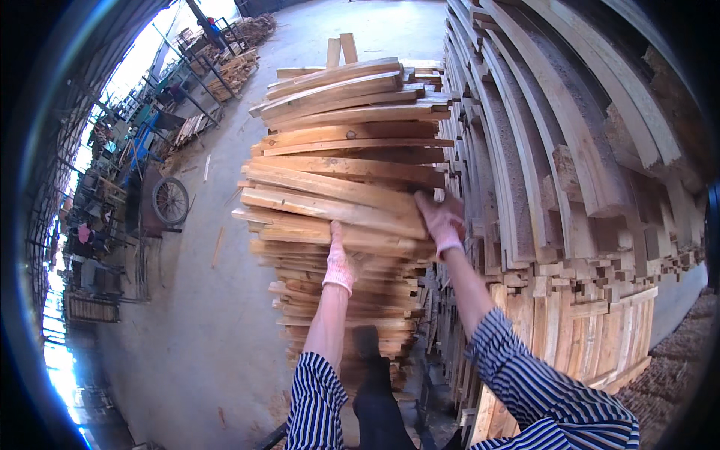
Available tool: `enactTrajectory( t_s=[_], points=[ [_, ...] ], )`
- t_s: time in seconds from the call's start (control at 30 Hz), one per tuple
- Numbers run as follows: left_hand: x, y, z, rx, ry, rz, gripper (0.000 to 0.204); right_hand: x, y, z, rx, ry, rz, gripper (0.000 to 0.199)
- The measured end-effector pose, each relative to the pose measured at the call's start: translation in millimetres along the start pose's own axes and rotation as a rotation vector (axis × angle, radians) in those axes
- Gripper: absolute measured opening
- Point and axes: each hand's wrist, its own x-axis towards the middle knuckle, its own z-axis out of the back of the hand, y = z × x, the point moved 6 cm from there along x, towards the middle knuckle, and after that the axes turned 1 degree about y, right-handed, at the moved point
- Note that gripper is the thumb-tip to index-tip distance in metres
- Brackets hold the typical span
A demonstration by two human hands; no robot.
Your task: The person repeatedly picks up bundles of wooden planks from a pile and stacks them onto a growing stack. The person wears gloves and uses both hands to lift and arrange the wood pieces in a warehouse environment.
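Note:
A tall stack of wooden boards [337, 140] rises in front of me, its upper boards lying crosswise and slightly fanned. My left hand [339, 262], in a pale pink glove, grips the near edge of a wooden board [292, 223], thumb on top and the other fingers mostly hidden below. Gloved too and a little blurred, my right hand [442, 223] is closed around the right end of the boards at that level. Another light board [322, 208] lies just beyond my left thumb.
Close on the right stands a high stack of long timbers [517, 150], with a wooden slatted panel [577, 330] below. A bicycle-type wheel [170, 201] stands at the left, near blue-framed equipment [142, 146]. More wood lies in a heap [232, 75] at the far left. Grey concrete floor [202, 315] runs along the left.

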Motion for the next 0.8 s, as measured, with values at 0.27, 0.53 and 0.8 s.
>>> enactTrajectory(
  t_s=[0.27,0.53,0.8],
  points=[
    [-49.7,34.4,82.3,-0.167,0.023,-0.335,0.116,-135.4,-10.3,-28.2,0.103,0.890,-0.048,0.107],
    [-135.1,25.5,77.5,0.018,-0.073,-0.311,0.086,-213.6,9.7,-57.8,0.437,1.343,0.240,0.115],
    [-236.0,88.9,45.1,0.028,-0.059,-0.237,0.059,-254.9,40.8,-43.4,0.940,1.319,-0.030,0.097]
  ],
)
